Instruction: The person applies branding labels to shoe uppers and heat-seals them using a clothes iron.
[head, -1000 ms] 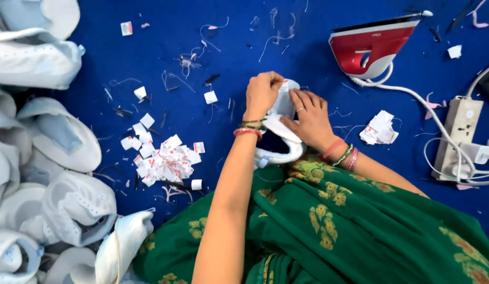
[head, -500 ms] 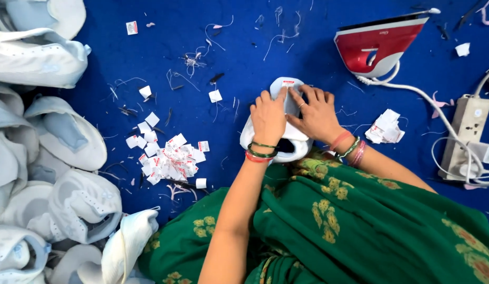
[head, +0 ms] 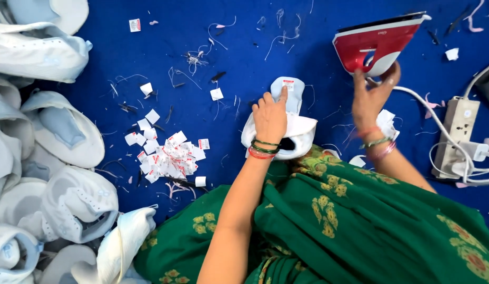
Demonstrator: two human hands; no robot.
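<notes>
A white shoe upper [head: 302, 134] with a pale blue tongue [head: 294, 97] lies on the blue surface in front of my lap. My left hand [head: 270, 120] presses down on it, with the index finger tip at a small red and white label [head: 288, 84] on the tongue. My right hand [head: 371, 97] is raised to the right, its fingers closed around the lower handle of a red and white iron [head: 378, 42] that stands on its heel.
A pile of white and pale blue shoe uppers [head: 44, 137] fills the left side. Several small labels [head: 170, 155] lie in a heap left of my arm. A power strip [head: 460, 134] with white cords sits at the right edge. Thread scraps [head: 194, 60] lie scattered about.
My right hand left the shoe upper and moved up and right to the iron. My left hand stayed on the upper, its finger now on the label.
</notes>
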